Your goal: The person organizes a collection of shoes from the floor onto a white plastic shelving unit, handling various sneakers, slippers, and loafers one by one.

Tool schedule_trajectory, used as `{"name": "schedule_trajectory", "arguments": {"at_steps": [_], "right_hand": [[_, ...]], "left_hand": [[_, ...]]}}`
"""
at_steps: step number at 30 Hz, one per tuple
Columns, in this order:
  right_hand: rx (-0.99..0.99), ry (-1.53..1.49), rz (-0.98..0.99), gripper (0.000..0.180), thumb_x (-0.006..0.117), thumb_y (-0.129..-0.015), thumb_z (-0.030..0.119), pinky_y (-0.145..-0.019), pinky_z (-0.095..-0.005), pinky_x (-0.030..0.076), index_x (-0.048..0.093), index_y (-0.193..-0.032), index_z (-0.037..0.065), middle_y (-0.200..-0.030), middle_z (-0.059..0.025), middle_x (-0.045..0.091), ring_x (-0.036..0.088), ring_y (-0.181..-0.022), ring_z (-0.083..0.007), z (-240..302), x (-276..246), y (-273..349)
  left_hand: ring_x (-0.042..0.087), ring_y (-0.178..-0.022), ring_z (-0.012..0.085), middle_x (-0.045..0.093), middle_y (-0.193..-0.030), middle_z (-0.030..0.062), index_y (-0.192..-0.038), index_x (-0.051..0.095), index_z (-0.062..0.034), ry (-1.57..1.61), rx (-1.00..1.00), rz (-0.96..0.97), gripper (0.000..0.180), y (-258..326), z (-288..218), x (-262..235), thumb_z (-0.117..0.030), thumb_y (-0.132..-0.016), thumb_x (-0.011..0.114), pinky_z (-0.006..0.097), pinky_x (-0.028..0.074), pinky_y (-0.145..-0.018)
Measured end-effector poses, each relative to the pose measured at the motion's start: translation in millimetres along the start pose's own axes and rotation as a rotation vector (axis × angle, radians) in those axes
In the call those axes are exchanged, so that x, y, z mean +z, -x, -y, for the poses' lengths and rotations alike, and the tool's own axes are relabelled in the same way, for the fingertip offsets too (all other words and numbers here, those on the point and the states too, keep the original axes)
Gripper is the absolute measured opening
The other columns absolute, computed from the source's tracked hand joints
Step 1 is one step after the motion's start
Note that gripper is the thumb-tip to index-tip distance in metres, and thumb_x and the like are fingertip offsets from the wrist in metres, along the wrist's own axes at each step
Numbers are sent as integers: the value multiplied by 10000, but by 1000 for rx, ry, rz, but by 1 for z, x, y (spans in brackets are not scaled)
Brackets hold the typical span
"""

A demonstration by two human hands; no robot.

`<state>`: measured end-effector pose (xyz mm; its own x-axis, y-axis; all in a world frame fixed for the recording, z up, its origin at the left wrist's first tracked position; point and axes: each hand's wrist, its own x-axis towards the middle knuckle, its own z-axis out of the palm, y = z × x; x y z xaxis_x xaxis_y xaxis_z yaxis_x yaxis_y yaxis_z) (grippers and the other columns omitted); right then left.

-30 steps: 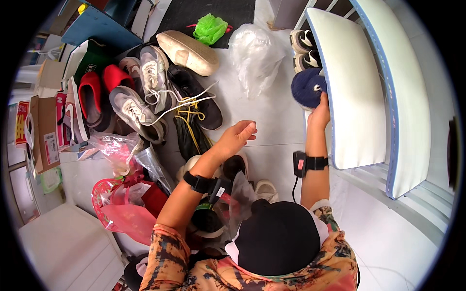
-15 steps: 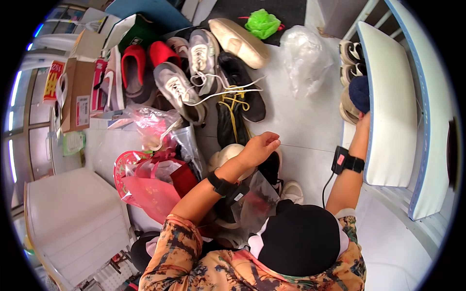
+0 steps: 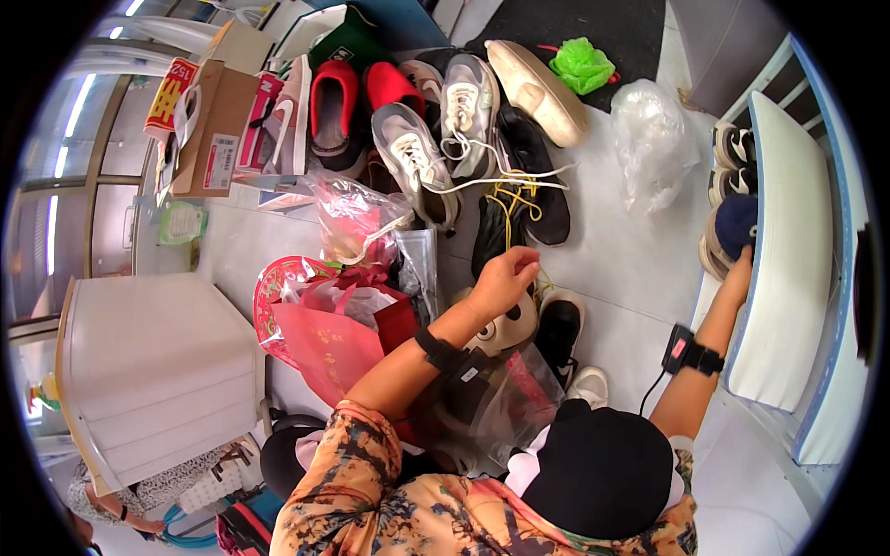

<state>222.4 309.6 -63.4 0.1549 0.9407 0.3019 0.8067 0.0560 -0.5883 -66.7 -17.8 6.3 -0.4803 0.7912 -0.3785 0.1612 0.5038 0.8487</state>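
Right hand [image 3: 739, 274] touching rounded navy shoe [image 3: 735, 225], left hand [image 3: 501, 281] — curled

Dark blue shoe [image 3: 737, 225]: we see it on the white rack at the right, toe rounded, partly behind the rack's board; our right hand [image 3: 739, 275] rests just below it, touching.
Black shoe with yellow laces [image 3: 494, 233]: we see it on the floor, upright, toe toward us, just above our left hand [image 3: 502, 283], whose fingers are curled loosely.
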Motion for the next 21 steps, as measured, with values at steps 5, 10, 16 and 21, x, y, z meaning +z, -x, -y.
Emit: {"name": "schedule_trajectory", "arguments": {"at_steps": [5,10,16,21], "right_hand": [[392,-254,170,440,563,-858,263,-945,-345,399,533,-1152,-64,-1199,-235,536,524,-1096,-319,48,-35,53],[40,-422,-85,499,601,-811,62,-936,-362,409,413,-1266,-19,-1249,-169,483,490,-1133,-283,48,-33,128],[51,-663,445,443,541,-812,-27,-881,-317,447,451,-1244,13,-1202,-109,502,522,-1086,-202,76,-35,181],[61,-746,578,335,510,-825,-41,-797,-264,476,525,-1158,2,-1149,-95,533,563,-1014,-171,84,-37,181]], "left_hand": [[590,-1022,287,608,-1070,207,-1127,545,36,-164,54,-459,392,-29,30,-31,-155,-791,614,337,462,-874],[497,-1107,323,516,-1172,216,-1167,500,6,-546,195,-825,462,-60,22,-51,-109,-736,620,432,357,-968],[529,-1029,286,580,-1031,103,-1036,581,-108,-1195,339,-707,302,-92,20,-80,-80,-736,600,490,347,-936],[568,-551,187,575,-707,93,-837,574,-17,328,165,-1218,147,-98,14,-118,-119,-861,471,299,463,-530]]}}
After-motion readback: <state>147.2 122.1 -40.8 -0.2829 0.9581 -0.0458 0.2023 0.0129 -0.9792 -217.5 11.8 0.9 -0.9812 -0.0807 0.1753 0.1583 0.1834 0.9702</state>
